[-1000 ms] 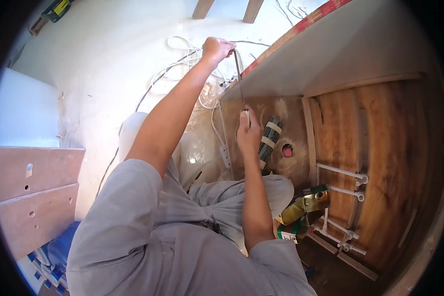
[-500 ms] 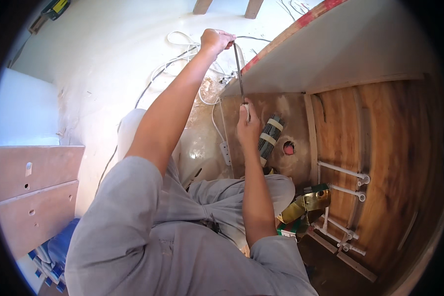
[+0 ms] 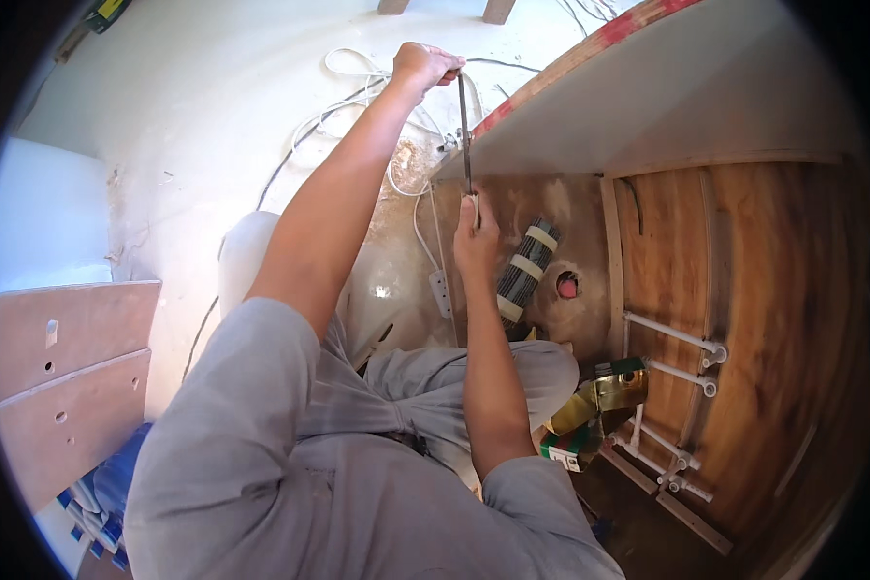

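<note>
My left hand is closed on the top end of a long dark rod. My right hand, closed too, grips the rod's lower end together with a small pale piece I cannot make out. Beside the right hand lies a dark roll with pale bands on the brown base, near a round hole with pink inside. A white power strip is just left of the right forearm, and cords lie in loops around the left hand on the pale floor.
An upright grey panel with a red-streaked edge runs along the upper right. White pipes stand out from a wood-grain wall, with gold and green packages below. Drilled boards and a blue object are at left.
Both hands and the rod have risen slightly in the view, away from my body. Each hand keeps its grip.
</note>
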Tool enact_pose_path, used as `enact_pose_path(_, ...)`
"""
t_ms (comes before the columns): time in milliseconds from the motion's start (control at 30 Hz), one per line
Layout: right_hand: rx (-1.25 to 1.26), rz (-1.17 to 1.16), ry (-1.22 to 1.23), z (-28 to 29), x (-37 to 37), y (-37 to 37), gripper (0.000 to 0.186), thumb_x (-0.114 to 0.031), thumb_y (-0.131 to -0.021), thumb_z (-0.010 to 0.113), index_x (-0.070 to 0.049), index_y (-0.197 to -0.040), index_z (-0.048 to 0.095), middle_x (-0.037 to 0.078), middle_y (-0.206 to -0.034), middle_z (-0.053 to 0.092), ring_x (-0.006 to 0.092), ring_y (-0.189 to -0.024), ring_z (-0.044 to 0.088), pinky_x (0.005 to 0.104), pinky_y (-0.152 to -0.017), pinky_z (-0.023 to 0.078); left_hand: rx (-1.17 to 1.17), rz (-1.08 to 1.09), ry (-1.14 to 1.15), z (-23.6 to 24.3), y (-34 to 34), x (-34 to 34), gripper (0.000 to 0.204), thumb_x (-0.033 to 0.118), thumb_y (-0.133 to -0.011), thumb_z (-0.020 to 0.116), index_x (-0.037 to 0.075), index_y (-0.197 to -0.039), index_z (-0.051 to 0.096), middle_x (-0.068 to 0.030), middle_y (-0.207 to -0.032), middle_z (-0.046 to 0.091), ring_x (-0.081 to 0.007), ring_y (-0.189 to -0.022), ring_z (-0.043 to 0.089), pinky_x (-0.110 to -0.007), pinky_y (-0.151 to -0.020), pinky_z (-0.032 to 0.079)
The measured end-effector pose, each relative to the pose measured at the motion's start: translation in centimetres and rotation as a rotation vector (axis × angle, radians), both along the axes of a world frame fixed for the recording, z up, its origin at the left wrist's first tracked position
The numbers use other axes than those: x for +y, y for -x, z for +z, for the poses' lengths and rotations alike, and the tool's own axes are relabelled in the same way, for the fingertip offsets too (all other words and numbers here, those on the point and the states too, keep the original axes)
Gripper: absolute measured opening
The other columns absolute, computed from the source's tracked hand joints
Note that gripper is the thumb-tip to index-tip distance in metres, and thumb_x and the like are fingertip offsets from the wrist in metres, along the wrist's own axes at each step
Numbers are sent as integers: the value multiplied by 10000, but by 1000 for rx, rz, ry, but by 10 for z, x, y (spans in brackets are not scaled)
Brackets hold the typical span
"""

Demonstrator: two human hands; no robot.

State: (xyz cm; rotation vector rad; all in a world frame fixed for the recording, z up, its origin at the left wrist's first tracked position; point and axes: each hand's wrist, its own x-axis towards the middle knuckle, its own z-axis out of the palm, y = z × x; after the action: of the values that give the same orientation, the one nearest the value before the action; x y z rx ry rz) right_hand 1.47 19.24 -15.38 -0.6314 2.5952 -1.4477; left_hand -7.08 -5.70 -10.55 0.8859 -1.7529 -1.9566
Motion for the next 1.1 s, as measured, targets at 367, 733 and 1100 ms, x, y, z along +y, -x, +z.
enact_pose_path(367, -70, -30, 50, -32, 2, 4, 386, -275, -934, 485, -34, -1231, 534, 206, -1110, 612, 315, -1072, 573, 352, -910, 421, -140, -118, 162, -1, 17, -4, 183, 110, -777, 731, -42, -865, 681, -98, -747, 677, -137, -609, 642, -236, -577, 555)
enact_pose_path(733, -51, 6, 35, 27, 20, -8, 386, -265, -936, 486, -18, -1229, 533, 217, -1156, 591, 338, -1096, 560, 347, -923, 418, -5, -250, -42, 33, -10, 1, 285, 265, -830, 694, 2, -936, 675, -77, -841, 685, -123, -739, 644, -249, -705, 536)
enact_pose_path(1100, -112, -16, -122, 31, 27, -18, 407, -309, -941, 469, -40, -1241, 527, 221, -1159, 587, 361, -1093, 555, 374, -916, 422, -135, -172, 167, 1, -11, 27, 195, 170, -801, 715, -11, -873, 699, -85, -796, 691, -115, -647, 640, -227, -605, 525)
